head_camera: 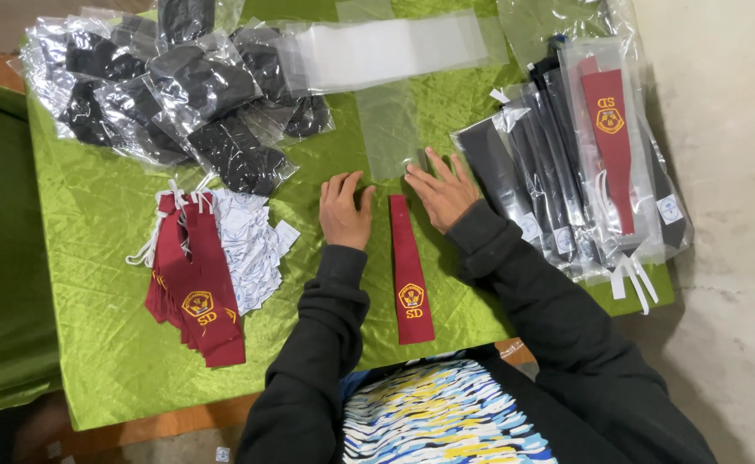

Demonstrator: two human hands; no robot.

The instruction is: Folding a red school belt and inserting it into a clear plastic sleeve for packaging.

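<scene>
A dark red tie (pixel 409 268) with a yellow emblem lies flat on the green cloth (pixel 94 258), running towards me. My left hand (pixel 344 210) rests palm down just left of its narrow top end, fingers loosely together. My right hand (pixel 440 191) lies flat on the cloth to the right of that end, fingers spread, the tips touching the lower edge of a clear plastic sleeve (pixel 392 127). Neither hand holds anything.
A pile of dark red ties (pixel 193 288) with white strings and paper tags (pixel 248 245) lies at the left. Bagged black items (pixel 180 86) are heaped at the back left. Bagged ties (pixel 566 155) are stacked at the right, near the table's edge. Empty clear sleeves (pixel 386 50) lie at the back.
</scene>
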